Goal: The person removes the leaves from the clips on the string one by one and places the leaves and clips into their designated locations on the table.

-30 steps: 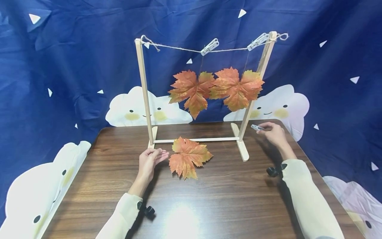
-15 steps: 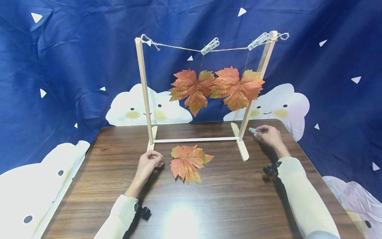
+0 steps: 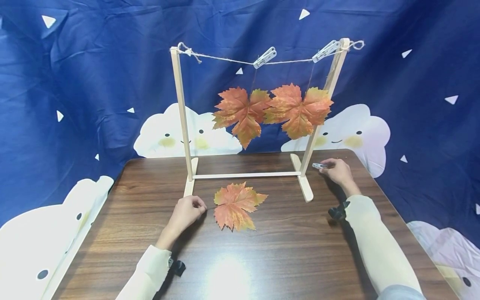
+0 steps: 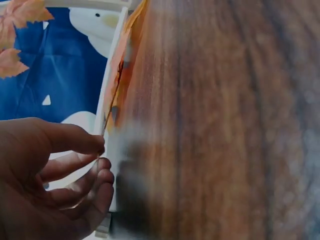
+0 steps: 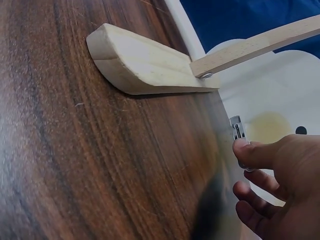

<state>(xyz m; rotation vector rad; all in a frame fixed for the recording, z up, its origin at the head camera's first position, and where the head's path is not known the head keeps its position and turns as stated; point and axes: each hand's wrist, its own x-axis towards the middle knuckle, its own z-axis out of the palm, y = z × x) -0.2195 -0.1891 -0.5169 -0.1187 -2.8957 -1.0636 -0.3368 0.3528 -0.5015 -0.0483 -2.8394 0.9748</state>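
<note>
My left hand (image 3: 186,213) is at the left of an orange maple leaf (image 3: 237,207) low over the table. In the left wrist view, its thumb and fingertips pinch the thin stem (image 4: 106,122) of that leaf, which shows edge-on. At the right, beyond the rack's foot, my right hand (image 3: 338,170) pinches a pale clothespin (image 5: 237,128) between thumb and fingers, its front end pointing out past them. Two more leaves, one in the middle (image 3: 243,110) and one at the right (image 3: 298,109), hang by their stems from clothespins on the string (image 3: 225,58).
A wooden rack stands at the back of the table, with a left post (image 3: 181,104), a right post (image 3: 326,100) and a low crossbar (image 3: 243,175). The middle clothespin (image 3: 264,57) and right clothespin (image 3: 325,51) sit on the string. A blue cloth (image 3: 93,62) hangs behind.
My left hand draws slightly back toward me, its straight fingers now curled into a pinch. The leaf shifts slightly nearer. My right hand moves a little left and nearer with the clothespin.
</note>
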